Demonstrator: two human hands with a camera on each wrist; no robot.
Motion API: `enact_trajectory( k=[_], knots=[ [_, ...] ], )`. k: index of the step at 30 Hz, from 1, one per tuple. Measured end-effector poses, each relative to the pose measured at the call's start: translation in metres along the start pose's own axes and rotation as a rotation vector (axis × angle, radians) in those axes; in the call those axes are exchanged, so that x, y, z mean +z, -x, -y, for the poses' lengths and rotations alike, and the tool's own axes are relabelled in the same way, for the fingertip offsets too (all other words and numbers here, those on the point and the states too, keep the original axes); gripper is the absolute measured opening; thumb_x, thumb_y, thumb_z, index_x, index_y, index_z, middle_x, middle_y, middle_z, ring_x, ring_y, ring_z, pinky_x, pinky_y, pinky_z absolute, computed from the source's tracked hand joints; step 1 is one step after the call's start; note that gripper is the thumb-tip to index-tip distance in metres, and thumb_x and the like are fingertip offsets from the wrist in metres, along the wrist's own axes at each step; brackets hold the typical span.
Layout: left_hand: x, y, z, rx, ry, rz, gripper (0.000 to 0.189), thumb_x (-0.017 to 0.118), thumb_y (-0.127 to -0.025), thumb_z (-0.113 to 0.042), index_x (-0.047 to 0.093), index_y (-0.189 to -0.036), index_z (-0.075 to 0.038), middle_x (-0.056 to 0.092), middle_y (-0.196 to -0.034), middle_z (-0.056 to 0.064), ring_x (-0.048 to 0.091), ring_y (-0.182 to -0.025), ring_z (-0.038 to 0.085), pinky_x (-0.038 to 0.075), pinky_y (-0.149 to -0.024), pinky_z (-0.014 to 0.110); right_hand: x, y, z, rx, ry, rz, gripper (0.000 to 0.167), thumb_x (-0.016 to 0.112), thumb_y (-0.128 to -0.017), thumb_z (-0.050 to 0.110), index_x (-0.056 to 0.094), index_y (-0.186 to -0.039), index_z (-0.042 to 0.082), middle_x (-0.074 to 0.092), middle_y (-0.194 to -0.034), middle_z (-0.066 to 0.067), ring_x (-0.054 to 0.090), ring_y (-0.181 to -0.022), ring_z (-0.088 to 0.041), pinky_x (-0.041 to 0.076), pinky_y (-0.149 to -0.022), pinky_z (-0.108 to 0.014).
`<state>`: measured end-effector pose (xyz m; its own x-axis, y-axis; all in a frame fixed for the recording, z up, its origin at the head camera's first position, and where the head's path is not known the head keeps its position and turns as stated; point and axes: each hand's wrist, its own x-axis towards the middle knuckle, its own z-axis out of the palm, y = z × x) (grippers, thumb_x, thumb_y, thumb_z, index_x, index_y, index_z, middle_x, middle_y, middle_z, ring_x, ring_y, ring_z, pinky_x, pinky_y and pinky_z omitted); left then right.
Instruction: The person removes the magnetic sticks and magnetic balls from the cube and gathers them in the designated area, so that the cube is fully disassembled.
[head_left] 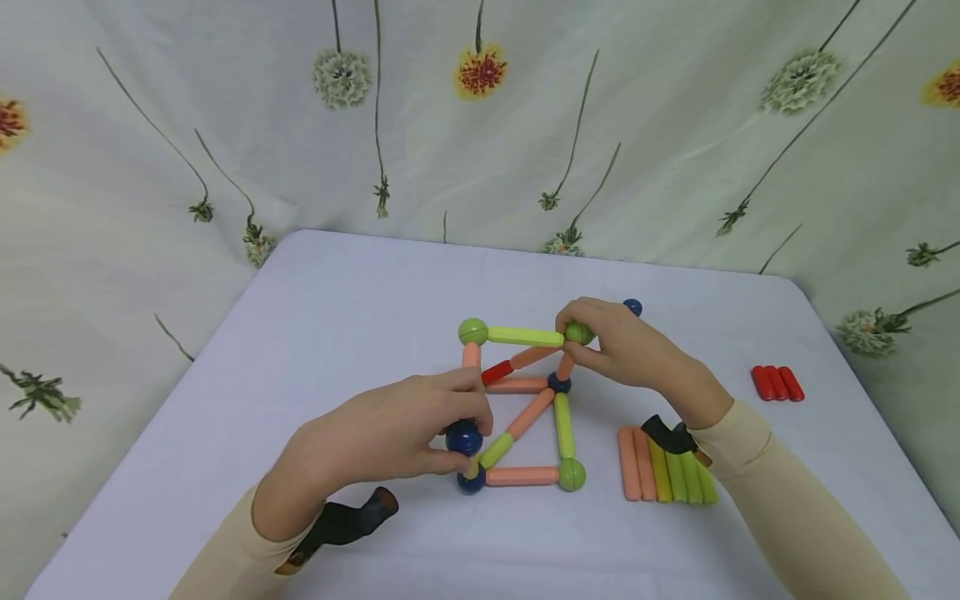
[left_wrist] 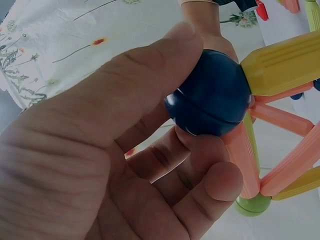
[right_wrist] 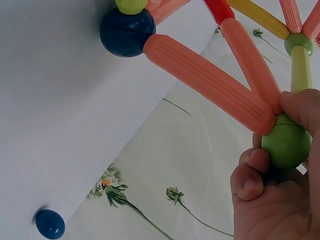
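Observation:
A frame of coloured rods and balls, apparently a magnetic building set, stands on the table. My left hand (head_left: 397, 423) grips a dark blue ball (left_wrist: 215, 95) at its near left corner, thumb on one side and fingers on the other. A yellow rod (left_wrist: 285, 65) meets that ball. At the far right corner my right hand (head_left: 630, 346) pinches a green ball (right_wrist: 286, 142), where two pink rods (right_wrist: 210, 85) join. A lime rod (head_left: 525, 337) runs from there to another green ball (head_left: 472, 331). My left fingers hide part of the frame's left side in the head view.
Several loose pink, yellow and green rods (head_left: 667, 467) lie side by side under my right wrist. Three red rods (head_left: 777, 383) lie farther right. A loose blue ball (right_wrist: 50, 224) sits beyond my right hand. Flowered cloth (head_left: 420, 125) hangs behind the white table (head_left: 360, 292).

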<state>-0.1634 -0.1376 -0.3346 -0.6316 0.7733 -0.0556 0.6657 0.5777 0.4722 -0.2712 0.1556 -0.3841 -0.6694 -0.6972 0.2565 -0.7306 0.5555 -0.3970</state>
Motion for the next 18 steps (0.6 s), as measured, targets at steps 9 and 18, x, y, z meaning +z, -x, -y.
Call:
enact_trajectory(
  k=[9,18],
  knots=[
    [0.0000,-0.0007,-0.0001,0.004,0.005,0.006,0.022,0.080,-0.082,-0.023,0.065,-0.097,-0.022,0.049,-0.099,-0.011,0.053,-0.082,0.002,0.049,-0.073,0.021,0.0014,0.0011,-0.0033,-0.014,-0.028,-0.031,0.016,0.070,-0.089,0.009,0.056,-0.096,0.012,0.058,-0.084,0.004,0.051,-0.070,-0.012,0.048,-0.061,-0.028],
    [0.0005,-0.0017,-0.0009,0.006,-0.006,0.001,0.022,0.080,-0.082,-0.024,0.064,-0.097,-0.023,0.049,-0.098,-0.011,0.053,-0.081,0.002,0.049,-0.073,0.021,-0.0018,0.0031,-0.0038,0.072,-0.061,0.002,0.020,0.072,-0.089,0.013,0.054,-0.098,0.011,0.059,-0.084,0.004,0.051,-0.069,-0.013,0.046,-0.060,-0.027]
  ],
)
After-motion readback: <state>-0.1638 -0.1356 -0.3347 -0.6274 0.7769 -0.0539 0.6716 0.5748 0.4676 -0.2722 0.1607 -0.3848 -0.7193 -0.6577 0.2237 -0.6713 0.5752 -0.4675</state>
